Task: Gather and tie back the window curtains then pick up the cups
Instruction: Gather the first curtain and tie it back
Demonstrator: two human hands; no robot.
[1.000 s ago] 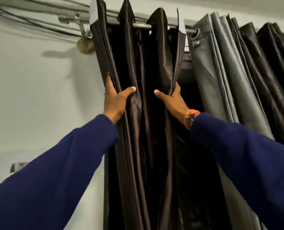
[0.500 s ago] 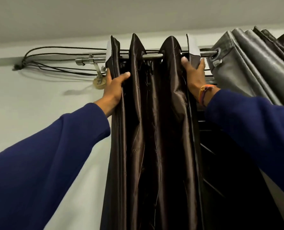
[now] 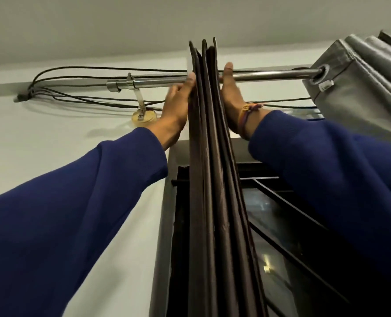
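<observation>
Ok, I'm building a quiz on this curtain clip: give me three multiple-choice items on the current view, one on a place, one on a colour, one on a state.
1. Where does the grey curtain hang?
A. on the rod, to the right of the brown curtain
B. left of the bracket
C. on the floor

2. What colour are the sleeves?
A. red
B. dark blue
C. white

3. How is the brown curtain?
A. spread wide
B. off the rod
C. bunched into tight folds between both hands

Answers: 1 A, its eyelet is threaded on the rod's right stretch. 2 B, both forearms show dark blue. 3 C, the left hand and right hand press flat on either side.
</observation>
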